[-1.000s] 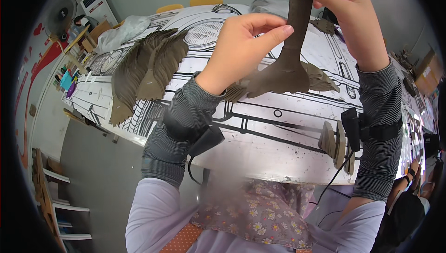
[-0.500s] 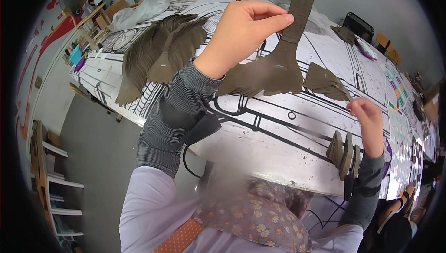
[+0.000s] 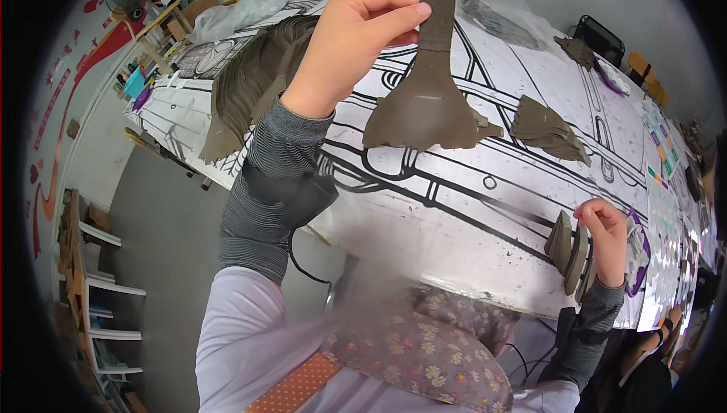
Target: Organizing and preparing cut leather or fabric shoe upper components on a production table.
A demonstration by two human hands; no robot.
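Observation:
My left hand point(image 3: 360, 42) is closed, thumb and fingers pinching the long strip of a flat grey-brown cut piece point(image 3: 420, 114), perhaps leather or suede. It hangs with its flared end down over the table. To the left lies a large fanned pile point(image 3: 250, 79) of similar pieces, partly behind my left arm. A smaller overlapping stack point(image 3: 547, 129) rests right of the held piece. My right hand point(image 3: 606, 239) is closed in a pinch beside several narrow bundles point(image 3: 560, 242) of the same material near the front edge. Whatever its fingertips hold cannot be made out.
The white table point(image 3: 447, 231) bears black line drawings. Clear plastic bags point(image 3: 242, 15) and a dark chair back point(image 3: 598, 38) are at its far side. A purple-edged thing point(image 3: 638, 254) lies beyond my right hand. Another person's arm point(image 3: 659, 337) shows at lower right.
My left hand has moved left with the held piece, which now hangs apart from the big pile. My right hand has come nearer, away from the smaller stack, to the narrow bundles.

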